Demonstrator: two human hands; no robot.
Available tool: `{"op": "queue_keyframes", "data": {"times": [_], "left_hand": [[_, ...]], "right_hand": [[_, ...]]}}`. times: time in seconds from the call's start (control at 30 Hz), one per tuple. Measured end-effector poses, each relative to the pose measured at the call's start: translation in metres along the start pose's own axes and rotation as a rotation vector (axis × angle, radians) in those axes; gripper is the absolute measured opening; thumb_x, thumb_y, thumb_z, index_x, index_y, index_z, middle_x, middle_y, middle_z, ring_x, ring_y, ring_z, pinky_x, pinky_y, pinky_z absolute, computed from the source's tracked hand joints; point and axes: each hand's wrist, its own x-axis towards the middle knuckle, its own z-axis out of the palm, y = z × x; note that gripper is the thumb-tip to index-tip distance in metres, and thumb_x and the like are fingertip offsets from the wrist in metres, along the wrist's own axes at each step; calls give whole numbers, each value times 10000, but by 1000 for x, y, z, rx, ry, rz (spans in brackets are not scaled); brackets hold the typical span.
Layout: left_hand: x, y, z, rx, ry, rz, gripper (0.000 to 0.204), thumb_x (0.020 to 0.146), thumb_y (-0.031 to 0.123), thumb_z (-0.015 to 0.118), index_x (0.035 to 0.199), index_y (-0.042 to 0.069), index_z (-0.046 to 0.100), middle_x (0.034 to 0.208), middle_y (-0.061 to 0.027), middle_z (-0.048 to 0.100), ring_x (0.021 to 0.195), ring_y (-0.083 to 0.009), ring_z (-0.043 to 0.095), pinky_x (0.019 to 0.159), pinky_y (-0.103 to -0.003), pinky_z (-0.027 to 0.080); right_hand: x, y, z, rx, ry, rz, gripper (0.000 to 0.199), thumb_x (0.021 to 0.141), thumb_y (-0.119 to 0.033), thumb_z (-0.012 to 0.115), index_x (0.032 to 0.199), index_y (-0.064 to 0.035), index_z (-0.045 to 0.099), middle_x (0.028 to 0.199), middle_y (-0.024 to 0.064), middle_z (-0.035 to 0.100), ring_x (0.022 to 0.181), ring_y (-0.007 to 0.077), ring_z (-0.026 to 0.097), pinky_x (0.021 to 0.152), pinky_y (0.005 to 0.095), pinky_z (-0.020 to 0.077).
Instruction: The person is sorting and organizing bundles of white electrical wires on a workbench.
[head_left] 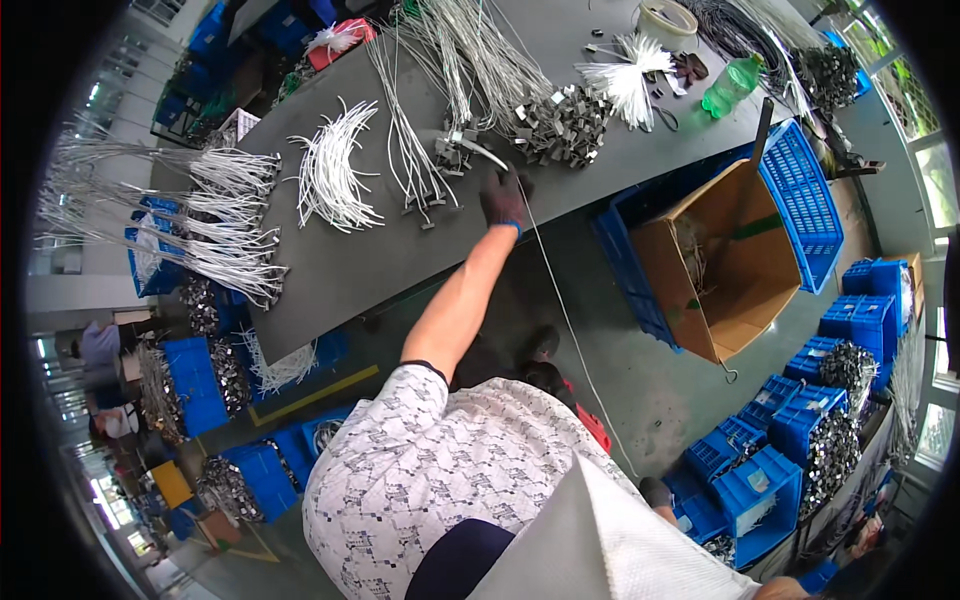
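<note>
White pointed fabric (595, 530) foremost; dark-gloved left grip (506, 197) encloses thin white cable (566, 312), probably light, flexible; hold near end. Right grip (655, 491) state indiscernible.

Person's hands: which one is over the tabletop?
The left hand, dark-gloved, with a thin white cable stretching down from it; the right hand is away from the tabletop.

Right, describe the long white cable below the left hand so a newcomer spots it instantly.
Find the big dark grey table, then the dark-gloved left hand by its near edge. From that hand, a long, thin white cable runs past the edge and above the grey floor. Unlike the bunched white cables on the table, it stretches alone as one strand.
</note>
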Motion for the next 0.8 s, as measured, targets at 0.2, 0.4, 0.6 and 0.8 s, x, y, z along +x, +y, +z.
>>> {"op": "queue_keyframes", "data": {"times": [0.2, 0.4, 0.6, 0.8], "left_hand": [[50, 5, -23, -231, -29, 48, 98, 903, 133, 609, 896, 39, 581, 677, -74, 638, 545, -173, 627, 489, -330, 529], [73, -60, -91, 142, -488, -405, 270, 807, 217, 721, 1014, 52, 667, 837, -57, 673, 719, -173, 631, 672, -325, 523], [-4, -133, -115, 58, -530, -318, 236, 773, 191, 726, 909, -2, 714, 760, -62, 691, 716, -134, 630, 647, -312, 505], [50, -103, -172, 103, -570, -333, 247, 758, 206, 747, 896, 3, 723, 793, -55, 707, 722, -102, 614, 654, -288, 495]], "right_hand": [[57, -21, -16, -47, 116, -160, 301, 830, -132, 532, 1086, -96, 687, 1148, 194, 652, 1089, 379, 617, 899, 449, 503], [79, -116, -47, 127, 355, -352, 270, 871, -165, 512, 1079, -81, 662, 1085, 214, 656, 1030, 392, 623, 863, 468, 506], [74, -422, -218, 702, 651, -894, 372, 962, -268, 550, 1212, 7, 568, 947, 184, 657, 827, 251, 643, 706, 359, 490], [7, -618, -317, 1248, 419, -1011, 534, 998, -387, 485, 1340, 21, 442, 1024, 145, 640, 831, 209, 633, 698, 316, 507]]}}
